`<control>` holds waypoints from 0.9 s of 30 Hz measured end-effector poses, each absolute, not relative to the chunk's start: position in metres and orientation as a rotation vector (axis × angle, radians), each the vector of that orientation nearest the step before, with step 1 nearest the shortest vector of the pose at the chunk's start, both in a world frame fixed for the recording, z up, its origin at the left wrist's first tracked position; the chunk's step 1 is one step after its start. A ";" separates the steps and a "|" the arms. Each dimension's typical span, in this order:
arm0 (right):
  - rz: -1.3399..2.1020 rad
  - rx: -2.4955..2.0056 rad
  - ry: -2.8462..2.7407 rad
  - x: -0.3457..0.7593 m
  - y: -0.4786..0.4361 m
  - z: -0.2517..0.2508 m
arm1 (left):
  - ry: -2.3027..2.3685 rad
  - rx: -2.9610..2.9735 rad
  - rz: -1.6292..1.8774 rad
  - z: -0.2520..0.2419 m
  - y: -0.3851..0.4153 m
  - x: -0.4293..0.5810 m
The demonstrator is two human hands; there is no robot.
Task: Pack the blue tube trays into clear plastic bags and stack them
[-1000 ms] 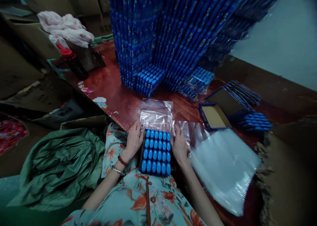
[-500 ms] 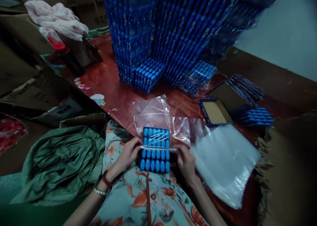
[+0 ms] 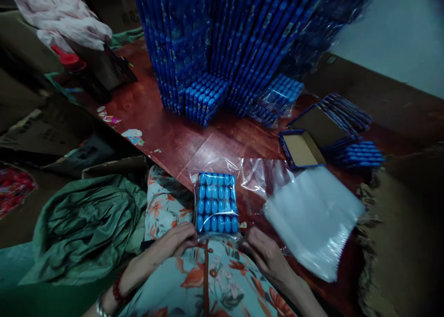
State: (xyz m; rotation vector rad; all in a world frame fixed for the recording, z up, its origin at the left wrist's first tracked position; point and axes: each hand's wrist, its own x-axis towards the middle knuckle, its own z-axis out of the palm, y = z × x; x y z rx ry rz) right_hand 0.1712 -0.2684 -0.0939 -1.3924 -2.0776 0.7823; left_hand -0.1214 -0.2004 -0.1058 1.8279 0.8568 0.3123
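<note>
In front of my body lies a tray of glossy blue oval pieces [image 3: 217, 201], set in rows. A clear plastic bag [image 3: 227, 164] now covers the whole tray, and its lower edge reaches my waist. At the tray's lower left corner, my left hand [image 3: 182, 239] is closed with the bag's edge pinched in its fingers. My right hand [image 3: 262, 248] is closed at the lower right corner, gripping the other side of that edge. The fingertips of both hands are partly hidden.
A pile of flat clear bags [image 3: 315, 220] lies to the right. Beyond it are an open blue box [image 3: 301, 148] and more blue packs [image 3: 362, 154]. Tall blue stacks [image 3: 194, 44] stand at the back. A red-lidded bottle [image 3: 74, 62] and green cloth [image 3: 90, 224] are leftward.
Both hands have moved down toward my body, drawing the bag's edge from mid-tray past its near end. The view has shifted slightly.
</note>
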 end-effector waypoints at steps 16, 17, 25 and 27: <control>0.464 -0.994 -1.199 0.142 -0.087 0.014 | 0.959 2.071 1.522 0.024 -0.040 -0.072; 0.574 -0.949 -1.128 0.138 -0.078 0.012 | 0.993 1.948 1.563 0.016 -0.034 -0.069; 0.748 -0.899 -0.957 0.142 -0.053 0.007 | 0.835 1.305 1.397 -0.006 -0.029 -0.055; 0.729 -0.974 -0.927 0.148 -0.047 0.007 | 0.752 1.287 1.383 0.005 -0.032 -0.054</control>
